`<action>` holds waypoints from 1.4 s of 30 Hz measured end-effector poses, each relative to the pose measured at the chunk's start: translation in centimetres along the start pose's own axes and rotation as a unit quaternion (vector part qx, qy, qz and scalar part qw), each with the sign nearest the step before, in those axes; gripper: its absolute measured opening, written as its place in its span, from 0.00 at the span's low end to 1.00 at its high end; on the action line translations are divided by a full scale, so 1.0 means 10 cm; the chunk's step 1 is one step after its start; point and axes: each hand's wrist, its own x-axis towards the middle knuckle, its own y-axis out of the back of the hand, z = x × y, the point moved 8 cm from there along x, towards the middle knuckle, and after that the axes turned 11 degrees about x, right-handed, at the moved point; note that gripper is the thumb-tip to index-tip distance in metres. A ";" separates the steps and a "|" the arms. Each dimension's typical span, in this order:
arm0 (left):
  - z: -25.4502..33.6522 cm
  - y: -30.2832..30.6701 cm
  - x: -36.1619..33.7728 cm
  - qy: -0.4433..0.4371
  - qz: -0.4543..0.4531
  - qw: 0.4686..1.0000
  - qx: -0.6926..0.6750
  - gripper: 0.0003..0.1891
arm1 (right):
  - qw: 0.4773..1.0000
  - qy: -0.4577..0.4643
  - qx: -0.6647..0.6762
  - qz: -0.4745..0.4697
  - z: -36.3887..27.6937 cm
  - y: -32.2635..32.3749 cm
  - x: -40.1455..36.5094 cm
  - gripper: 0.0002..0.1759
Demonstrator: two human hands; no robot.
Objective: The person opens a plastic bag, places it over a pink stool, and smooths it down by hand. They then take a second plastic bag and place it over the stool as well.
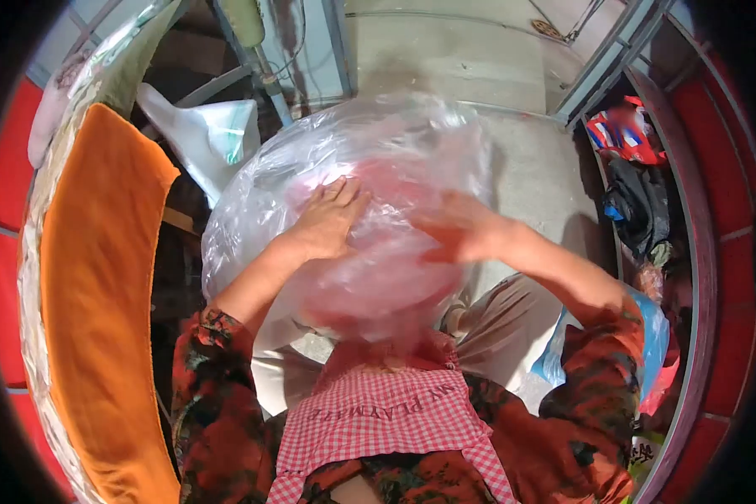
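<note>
A large clear plastic bag [260, 193] with pinkish-red contents stands between my knees, in the middle of the view. My left hand [333, 220] lies on top of the bag, its fingers spread and pointing away from me. On the bag's right side is my right hand [466, 227], smeared by motion, so its fingers cannot be made out. What exactly the bag contains is blurred behind the shiny plastic.
Orange cloth [101, 294] lies along a surface on the left, with a white plastic bag [210, 139] beyond it. At the right, a shelf or bin holds red packets [628, 134] and a black bag [638, 206]. A blue plastic bag [653, 336] is by my right arm.
</note>
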 end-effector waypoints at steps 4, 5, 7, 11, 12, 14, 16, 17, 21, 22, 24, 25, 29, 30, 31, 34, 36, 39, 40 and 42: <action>0.00 -0.07 -0.07 0.008 0.010 0.999 -0.046 0.56 | 0.948 -0.216 0.119 -0.202 -0.11 -0.87 -0.90 0.19; 0.01 -0.06 -0.07 0.018 -0.011 0.999 -0.043 0.57 | 0.951 -0.206 0.122 -0.195 -0.13 -0.94 -1.04 0.18; 0.03 -0.04 -0.05 0.025 -0.041 0.998 -0.032 0.58 | 0.958 -0.186 0.126 -0.177 -0.25 -0.93 -1.19 0.18; 0.06 0.02 -0.09 0.023 -0.048 0.998 -0.028 0.57 | 0.991 -0.096 0.072 -0.055 -0.74 -0.33 -0.98 0.18; 0.07 0.04 -0.09 0.022 -0.045 0.998 -0.031 0.57 | 0.996 -0.051 0.076 -0.006 -0.97 -0.07 -0.90 0.18; 0.01 -0.02 -0.06 0.015 -0.019 0.999 -0.025 0.58 | 0.997 -0.024 0.065 0.029 -1.11 0.04 -0.87 0.17; 0.06 -0.01 -0.07 0.023 -0.028 0.999 -0.020 0.59 | 0.998 -0.053 0.027 0.000 -1.03 -0.01 -0.91 0.15; 0.07 -0.03 -0.06 0.021 -0.023 0.999 -0.012 0.59 | 0.987 -0.114 0.060 -0.097 -0.69 -0.36 -0.98 0.14; 0.00 -0.23 -0.07 0.034 -0.083 0.993 -0.074 0.57 | 0.866 -0.261 0.260 -0.337 0.54 -1.80 -1.46 0.19; -0.05 -0.27 -0.07 0.045 -0.117 0.985 -0.116 0.56 | 0.853 -0.267 0.274 -0.355 0.66 -1.83 -1.40 0.20; 0.02 -0.12 -0.10 0.051 -0.108 0.990 -0.081 0.55 | 0.794 -0.314 0.361 -0.375 0.57 -1.57 -1.26 0.24; 0.05 -0.07 -0.10 0.050 -0.105 0.991 -0.062 0.55 | 0.779 -0.321 0.394 -0.367 0.49 -1.40 -1.23 0.25; 0.05 -0.08 -0.06 0.010 -0.046 0.998 -0.032 0.52 | 0.736 -0.374 0.459 -0.328 0.64 -1.20 -1.26 0.23; 0.04 -0.10 -0.06 0.018 -0.070 0.997 -0.039 0.52 | 0.707 -0.411 0.469 -0.334 0.69 -1.22 -1.33 0.23; 0.04 -0.12 -0.06 0.027 -0.094 0.994 -0.045 0.52 | 0.676 -0.446 0.477 -0.341 0.72 -1.21 -1.37 0.23; -0.08 -0.39 -0.20 0.123 -0.182 0.956 -0.193 0.47 | 0.613 -0.436 0.600 -0.274 1.44 -2.27 -1.70 0.21; -0.12 -0.49 -0.11 0.065 -0.186 0.973 -0.120 0.50 | 0.599 -0.428 0.641 -0.217 1.48 -2.55 -1.74 0.21; -0.14 -0.56 -0.04 0.013 -0.192 0.980 -0.059 0.52 | 0.592 -0.406 0.687 -0.112 1.54 -2.75 -1.84 0.20; -0.14 -0.54 -0.04 0.008 -0.193 0.980 -0.054 0.52 | 0.593 -0.397 0.697 -0.071 1.55 -2.71 -1.91 0.20; -0.13 -0.51 -0.04 0.004 -0.199 0.978 -0.057 0.52 | 0.590 -0.399 0.701 0.030 1.51 -2.35 -2.12 0.20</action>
